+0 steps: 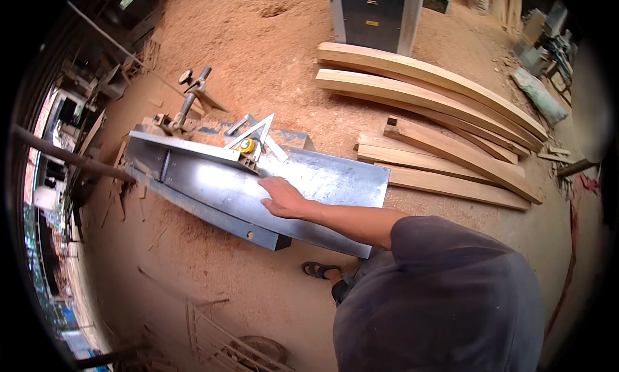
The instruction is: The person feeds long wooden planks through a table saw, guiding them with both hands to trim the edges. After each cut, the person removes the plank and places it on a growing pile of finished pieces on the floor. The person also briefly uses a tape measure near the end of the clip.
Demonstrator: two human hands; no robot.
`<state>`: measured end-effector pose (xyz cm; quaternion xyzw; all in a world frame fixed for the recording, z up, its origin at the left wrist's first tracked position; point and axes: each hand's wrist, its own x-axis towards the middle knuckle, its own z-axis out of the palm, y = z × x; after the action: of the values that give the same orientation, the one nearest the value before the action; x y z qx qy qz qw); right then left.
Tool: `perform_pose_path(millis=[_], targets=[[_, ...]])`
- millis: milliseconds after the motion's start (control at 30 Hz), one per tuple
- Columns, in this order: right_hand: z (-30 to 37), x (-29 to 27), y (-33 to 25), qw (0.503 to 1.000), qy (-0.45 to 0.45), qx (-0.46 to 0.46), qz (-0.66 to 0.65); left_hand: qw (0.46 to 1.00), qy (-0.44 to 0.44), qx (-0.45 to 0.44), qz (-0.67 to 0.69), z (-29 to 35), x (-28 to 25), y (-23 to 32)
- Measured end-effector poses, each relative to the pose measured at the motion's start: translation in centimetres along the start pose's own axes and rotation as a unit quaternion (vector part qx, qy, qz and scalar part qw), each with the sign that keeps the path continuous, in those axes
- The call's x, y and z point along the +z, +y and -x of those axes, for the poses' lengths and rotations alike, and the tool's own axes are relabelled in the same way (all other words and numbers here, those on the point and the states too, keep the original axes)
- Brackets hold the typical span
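My right hand (pixel 284 199) reaches from the right over the smooth metal table (pixel 342 178) of a jointer. Its palm faces down, the fingers are stretched out, and nothing shows in it. Whether it touches the metal I cannot tell. Just beyond the fingertips is the end of the metal fence (pixel 193 145). A dark cutter slot (pixel 166 165) crosses the table farther left. Behind the fence lie a yellow tape measure (pixel 246 145) and a pale triangular square (pixel 263 130). My left hand does not show.
Several long curved timber beams (pixel 425 81) lie stacked at the right, with straighter pieces (pixel 445 185) nearer. A grey metal cabinet (pixel 371 17) stands at the back. Sawdust (pixel 238 43) covers the floor. A sandalled foot (pixel 320 270) is beside the table's near edge. Thin sticks (pixel 206 333) lie lower left.
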<state>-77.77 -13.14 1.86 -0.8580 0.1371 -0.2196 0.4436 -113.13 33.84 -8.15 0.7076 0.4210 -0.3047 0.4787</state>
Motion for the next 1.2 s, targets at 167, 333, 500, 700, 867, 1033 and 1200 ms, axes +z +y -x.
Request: perform_pose_path(millis=[167, 333, 500, 700, 867, 1033, 1200], targets=[[-9.9, 1.4, -1.7, 0.992, 0.078, 0.022, 0.099, 1.000, 0.002, 0.001, 0.007, -6.2, -4.4, 6.0], [-17.2, 6.3, -1.2, 0.982, 0.046, 0.008, 0.184, 0.996, -0.006, 0.052, 0.066, -18.4, -7.9, 15.6], [-21.7, 5.3, -0.9, 0.920, -0.017, 0.146, 0.364, 0.996, -0.044, 0.062, 0.052, -26.9, -3.4, 31.4], [-23.1, 6.9, -0.9, 0.891, -0.055, 0.123, 0.434, 0.954, -0.216, 0.034, 0.207, -36.5, 7.6, 44.5], [-23.5, 7.0, -0.1, 0.896, -0.102, 0.146, 0.408, 0.890, -0.286, 0.068, 0.348, -41.6, 16.6, 53.9], [-23.3, 7.7, -1.9, 0.916, -0.087, 0.137, 0.368, 0.868, -0.295, 0.099, 0.387, -44.7, 20.1, 62.5], [-23.4, 8.1, -3.1, 0.914, -0.096, 0.155, 0.363, 0.867, -0.270, 0.107, 0.405, -48.7, 21.1, 63.7]])
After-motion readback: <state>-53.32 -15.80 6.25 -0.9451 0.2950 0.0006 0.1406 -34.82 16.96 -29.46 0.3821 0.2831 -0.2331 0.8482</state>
